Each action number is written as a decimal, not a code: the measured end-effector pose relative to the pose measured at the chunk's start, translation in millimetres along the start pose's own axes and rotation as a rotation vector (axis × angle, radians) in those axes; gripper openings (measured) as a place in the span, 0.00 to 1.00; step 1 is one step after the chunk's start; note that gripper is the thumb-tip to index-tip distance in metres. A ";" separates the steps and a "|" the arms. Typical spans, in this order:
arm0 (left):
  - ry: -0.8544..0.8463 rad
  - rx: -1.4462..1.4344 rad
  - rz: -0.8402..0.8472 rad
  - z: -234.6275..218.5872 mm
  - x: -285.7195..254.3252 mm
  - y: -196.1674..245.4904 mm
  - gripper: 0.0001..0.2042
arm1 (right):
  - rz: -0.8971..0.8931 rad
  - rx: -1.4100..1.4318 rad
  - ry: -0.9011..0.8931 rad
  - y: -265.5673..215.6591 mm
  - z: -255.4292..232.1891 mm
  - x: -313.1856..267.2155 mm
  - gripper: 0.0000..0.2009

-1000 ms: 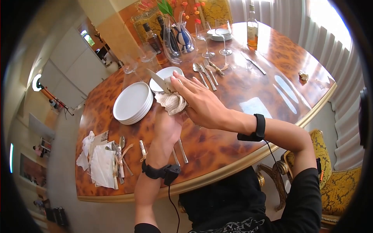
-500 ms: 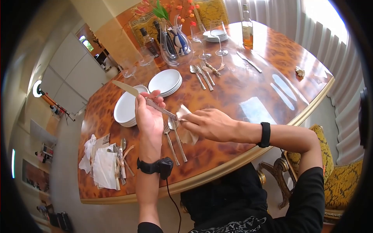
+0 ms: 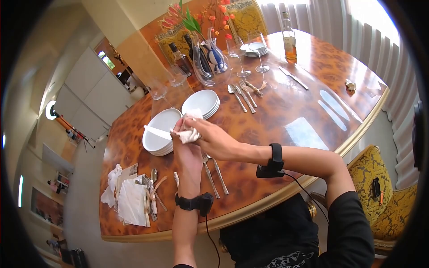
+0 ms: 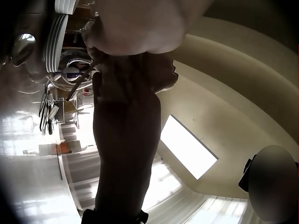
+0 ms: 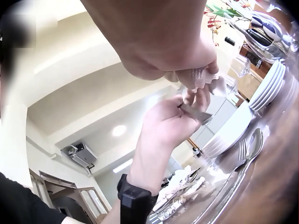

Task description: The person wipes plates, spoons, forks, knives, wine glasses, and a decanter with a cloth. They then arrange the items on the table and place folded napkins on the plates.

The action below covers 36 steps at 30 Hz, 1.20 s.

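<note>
Above the near plates, the left hand [image 3: 188, 156] holds a table knife [image 3: 157, 132] whose blade points left over the white plates [image 3: 163, 127]. The right hand [image 3: 217, 140] pinches a crumpled beige cloth [image 3: 187, 135] around the knife's handle end, close against the left fingers. In the right wrist view the knife blade [image 5: 196, 113] sticks out beside the left hand [image 5: 168, 123], with the cloth [image 5: 202, 78] under the right fingers. The left wrist view shows both hands together, dark, the handle mostly hidden. A fork and spoon [image 3: 219, 176] lie below the hands.
Papers [image 3: 132, 203] and bundled cutlery [image 3: 152, 192] lie at the table's left. Beyond the hands stand a second plate stack [image 3: 201, 102], a glass vase [image 3: 204, 67], wine glasses [image 3: 243, 73] and a bottle [image 3: 289, 42]. A knife [image 3: 293, 78] lies at the right.
The right hand with the cloth has moved up and left from the knife's handle end to beside the left fingers. The camera view has shifted slightly.
</note>
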<state>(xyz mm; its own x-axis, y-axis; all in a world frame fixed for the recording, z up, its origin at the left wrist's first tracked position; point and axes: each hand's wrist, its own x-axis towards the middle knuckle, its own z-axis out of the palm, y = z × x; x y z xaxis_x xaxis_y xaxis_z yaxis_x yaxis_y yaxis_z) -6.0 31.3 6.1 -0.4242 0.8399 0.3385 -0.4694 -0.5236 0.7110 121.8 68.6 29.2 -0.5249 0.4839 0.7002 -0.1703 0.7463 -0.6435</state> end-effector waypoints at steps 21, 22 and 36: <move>-0.546 0.132 -0.194 10.9 -6.7 19.4 0.27 | 0.627 0.575 -0.443 -13.3 -32.3 -33.3 0.19; -0.532 0.139 -0.181 11.9 -8.8 18.2 0.27 | 0.631 0.551 -0.446 -16.1 -33.7 -34.2 0.20; -0.085 -0.013 -0.159 11.1 -9.6 25.6 0.27 | 0.751 0.027 -0.097 -34.1 -150.9 -84.3 0.20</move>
<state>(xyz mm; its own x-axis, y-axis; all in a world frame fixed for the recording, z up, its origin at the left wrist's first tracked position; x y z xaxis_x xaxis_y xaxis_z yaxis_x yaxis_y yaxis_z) -5.3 11.4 27.9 -0.2777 0.9208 0.2738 -0.5351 -0.3850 0.7520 297.7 71.3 38.8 -0.5788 0.8144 0.0415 0.2417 0.2199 -0.9451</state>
